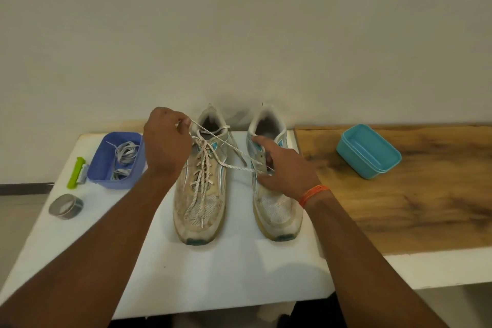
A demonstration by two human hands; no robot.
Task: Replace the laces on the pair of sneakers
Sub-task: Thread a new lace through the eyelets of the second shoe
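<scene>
A bare pale wall fills the upper frame; below it a white counter (pixel 202 269) carries my work. At centre stands the worn white-and-teal mesh left-hand sneaker (pixel 199 189), toe toward me, long axis running up the frame, with its speckled white old lace (pixel 200 181) threaded through the eyelets. My left hand (pixel 166 141) pinches one lace end above the collar; the other end stretches right to my right hand (pixel 286 168), fingers closed on it over the right-hand sneaker (pixel 275 194). I judge the next pull runs outward from the top eyelets. My right hand hides that shoe's eyelets, so I cannot tell whether it is laced. At left, a lavender plastic tub (pixel 106 168) holds flat grey laces (pixel 123 153).
</scene>
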